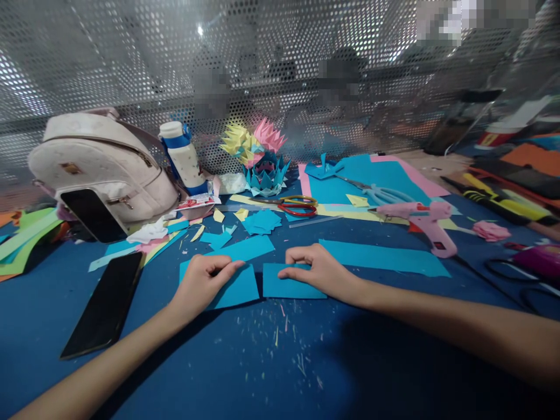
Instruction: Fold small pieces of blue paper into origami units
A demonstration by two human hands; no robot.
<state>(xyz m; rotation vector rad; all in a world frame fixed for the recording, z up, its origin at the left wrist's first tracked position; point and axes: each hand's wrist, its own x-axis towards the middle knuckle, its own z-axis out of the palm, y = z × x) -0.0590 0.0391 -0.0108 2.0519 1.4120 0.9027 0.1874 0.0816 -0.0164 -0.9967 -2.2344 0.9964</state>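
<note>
My left hand [206, 281] is closed on a blue piece of paper [240, 287], thumb on top and fingers curled at its far edge. A second blue piece of paper [280, 287] is pinched in my right hand [318, 269], its thumb lying across the upper part. A narrow gap separates the two pieces. Behind the left piece lies a loose blue paper strip [251, 249]. Beyond my right wrist a longer blue strip [389, 258] rests on the table.
A dark phone [105, 306] lies at left, near a white backpack [100, 157] and a bottle [186, 160]. Folded paper flowers [265, 157] stand at the back. Red-handled scissors [298, 207], a pink glue gun [431, 221] and its cord are farther right. Paper scraps [262, 221] litter the table.
</note>
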